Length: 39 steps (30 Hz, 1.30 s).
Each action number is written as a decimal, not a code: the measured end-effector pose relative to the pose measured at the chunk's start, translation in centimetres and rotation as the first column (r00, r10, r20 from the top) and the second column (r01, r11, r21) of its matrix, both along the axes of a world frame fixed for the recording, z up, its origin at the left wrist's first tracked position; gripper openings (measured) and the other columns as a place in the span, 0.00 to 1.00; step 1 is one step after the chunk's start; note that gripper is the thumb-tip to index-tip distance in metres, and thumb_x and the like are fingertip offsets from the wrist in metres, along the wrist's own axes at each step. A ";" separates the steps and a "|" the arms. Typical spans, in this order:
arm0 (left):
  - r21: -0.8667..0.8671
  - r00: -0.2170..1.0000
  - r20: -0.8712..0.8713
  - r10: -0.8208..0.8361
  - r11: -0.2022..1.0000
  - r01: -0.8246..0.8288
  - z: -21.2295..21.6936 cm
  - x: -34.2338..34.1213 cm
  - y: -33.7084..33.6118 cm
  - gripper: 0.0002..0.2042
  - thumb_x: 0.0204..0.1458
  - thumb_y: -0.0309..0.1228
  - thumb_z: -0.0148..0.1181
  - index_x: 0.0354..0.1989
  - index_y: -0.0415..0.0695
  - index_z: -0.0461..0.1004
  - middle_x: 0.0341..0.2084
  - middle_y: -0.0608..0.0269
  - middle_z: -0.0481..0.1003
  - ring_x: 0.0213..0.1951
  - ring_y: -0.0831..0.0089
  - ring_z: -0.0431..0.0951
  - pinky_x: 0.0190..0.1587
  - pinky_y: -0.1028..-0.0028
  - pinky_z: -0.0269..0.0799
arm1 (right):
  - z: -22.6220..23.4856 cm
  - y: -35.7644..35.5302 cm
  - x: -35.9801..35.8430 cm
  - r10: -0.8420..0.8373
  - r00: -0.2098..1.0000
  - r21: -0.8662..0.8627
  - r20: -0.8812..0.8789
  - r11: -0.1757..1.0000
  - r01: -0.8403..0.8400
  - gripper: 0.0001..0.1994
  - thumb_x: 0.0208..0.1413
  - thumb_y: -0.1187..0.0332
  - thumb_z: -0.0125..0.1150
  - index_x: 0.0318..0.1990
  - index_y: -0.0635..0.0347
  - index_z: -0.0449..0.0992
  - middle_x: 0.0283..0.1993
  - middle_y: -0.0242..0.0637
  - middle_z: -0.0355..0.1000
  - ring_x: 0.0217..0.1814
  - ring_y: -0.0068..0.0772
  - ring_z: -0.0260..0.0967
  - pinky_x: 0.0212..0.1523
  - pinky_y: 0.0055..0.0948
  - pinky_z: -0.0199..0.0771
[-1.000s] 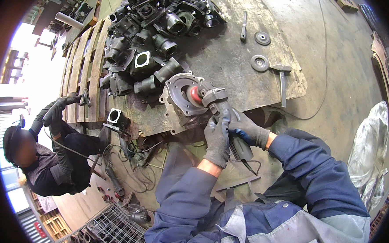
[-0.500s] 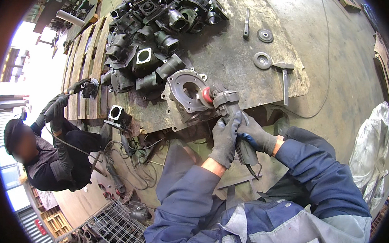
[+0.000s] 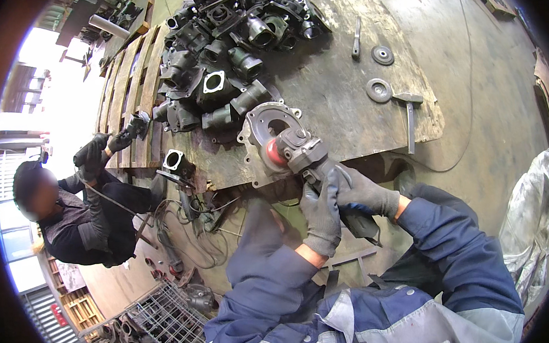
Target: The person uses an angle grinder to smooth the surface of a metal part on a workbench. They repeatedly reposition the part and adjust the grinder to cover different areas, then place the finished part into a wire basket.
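Left hand (image 3: 321, 212) and right hand (image 3: 364, 191) grip the grinder (image 3: 306, 154).

Worn on the person's head, one wide fisheye camera peers down over the nearby left hand (image 3: 321, 217) and right hand (image 3: 367, 193), and forward across the tabletop (image 3: 329, 85) to the floor (image 3: 435, 45) beyond.

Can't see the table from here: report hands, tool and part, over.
Left hand, right hand: both gripping angle grinder. Red disc over flanged casting, contact unclear. Dark castings piled just beyond; hammer off to the right.
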<state>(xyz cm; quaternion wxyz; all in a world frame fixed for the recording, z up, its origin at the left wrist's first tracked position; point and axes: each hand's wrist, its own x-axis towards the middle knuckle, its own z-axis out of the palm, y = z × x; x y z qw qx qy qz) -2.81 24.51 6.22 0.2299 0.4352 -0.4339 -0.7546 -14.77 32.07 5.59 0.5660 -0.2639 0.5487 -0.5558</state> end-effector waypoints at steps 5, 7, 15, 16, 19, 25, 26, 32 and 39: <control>-0.086 0.997 -0.073 0.021 0.996 -0.027 0.6 -0.8 -2.6 0.17 0.69 0.39 0.67 0.53 0.36 0.78 0.46 0.66 0.79 0.47 0.80 0.76 0.51 0.74 0.75 | 0.1 -2.8 -1.1 0.036 0.988 -0.152 0.148 0.988 -0.013 0.34 0.54 0.68 0.66 0.71 0.63 0.67 0.57 0.36 0.75 0.57 0.27 0.70 0.62 0.32 0.74; -0.038 0.998 -0.068 -0.009 0.999 0.007 0.8 -1.1 -3.7 0.17 0.69 0.40 0.67 0.52 0.36 0.79 0.45 0.67 0.79 0.47 0.80 0.76 0.50 0.74 0.74 | 0.2 -3.5 -1.0 -0.016 0.987 -0.056 0.159 0.998 0.025 0.33 0.55 0.68 0.65 0.69 0.64 0.68 0.56 0.36 0.75 0.56 0.27 0.71 0.61 0.31 0.75; -0.051 0.993 0.095 -0.069 0.996 0.075 1.8 -0.3 -0.8 0.17 0.68 0.39 0.69 0.52 0.36 0.78 0.45 0.67 0.79 0.45 0.82 0.75 0.48 0.77 0.74 | 0.5 -0.7 -0.9 0.045 0.998 0.056 -0.045 0.998 -0.042 0.30 0.56 0.66 0.65 0.67 0.62 0.69 0.56 0.36 0.74 0.56 0.27 0.70 0.62 0.33 0.74; -0.046 0.996 0.070 -0.055 0.997 0.058 1.7 -0.3 -0.7 0.17 0.68 0.39 0.68 0.52 0.36 0.78 0.45 0.67 0.79 0.45 0.82 0.75 0.48 0.76 0.74 | 0.2 -0.4 -1.0 0.060 0.996 0.073 -0.071 0.996 -0.055 0.30 0.56 0.66 0.65 0.67 0.62 0.69 0.56 0.36 0.74 0.56 0.27 0.70 0.62 0.33 0.74; -0.051 1.000 0.014 -0.027 0.998 0.027 1.4 -1.0 -1.4 0.17 0.68 0.40 0.68 0.52 0.37 0.78 0.44 0.68 0.79 0.45 0.82 0.75 0.48 0.76 0.74 | -0.6 -1.3 -1.2 0.016 0.995 0.024 0.095 1.000 -0.019 0.30 0.56 0.66 0.66 0.67 0.62 0.69 0.56 0.35 0.74 0.56 0.25 0.70 0.60 0.31 0.74; 0.028 0.989 -0.128 0.075 0.997 -0.072 1.4 -3.7 -5.6 0.17 0.69 0.43 0.65 0.48 0.38 0.82 0.39 0.67 0.80 0.41 0.79 0.78 0.45 0.73 0.75 | 0.4 -6.2 -3.4 -0.045 0.996 -0.048 0.082 0.998 0.050 0.29 0.57 0.67 0.68 0.66 0.63 0.72 0.52 0.34 0.76 0.52 0.25 0.71 0.55 0.30 0.76; 0.042 0.991 -0.125 0.039 0.999 -0.034 1.3 -4.0 -6.5 0.17 0.69 0.43 0.65 0.47 0.38 0.82 0.39 0.66 0.81 0.41 0.78 0.78 0.45 0.73 0.76 | 0.9 -6.9 -3.8 -0.052 0.994 -0.006 0.096 0.999 0.053 0.28 0.57 0.66 0.68 0.65 0.63 0.73 0.51 0.34 0.76 0.51 0.25 0.71 0.55 0.30 0.76; 0.158 0.958 -0.285 -0.042 0.983 0.090 0.3 -5.2 -9.2 0.20 0.70 0.45 0.60 0.48 0.36 0.82 0.40 0.60 0.82 0.42 0.73 0.82 0.48 0.71 0.78 | 3.1 -8.0 -5.1 -0.017 1.000 0.066 -0.017 0.998 0.018 0.24 0.57 0.64 0.69 0.60 0.64 0.76 0.48 0.36 0.77 0.46 0.27 0.74 0.48 0.31 0.79; -0.044 0.973 -0.232 -0.013 0.999 0.003 1.0 -5.1 -8.1 0.20 0.72 0.44 0.58 0.51 0.36 0.80 0.42 0.59 0.82 0.42 0.72 0.84 0.47 0.71 0.80 | 3.2 -7.8 -6.0 0.038 0.999 0.009 -0.028 0.999 -0.038 0.23 0.60 0.64 0.66 0.61 0.65 0.76 0.47 0.37 0.78 0.44 0.23 0.74 0.47 0.30 0.80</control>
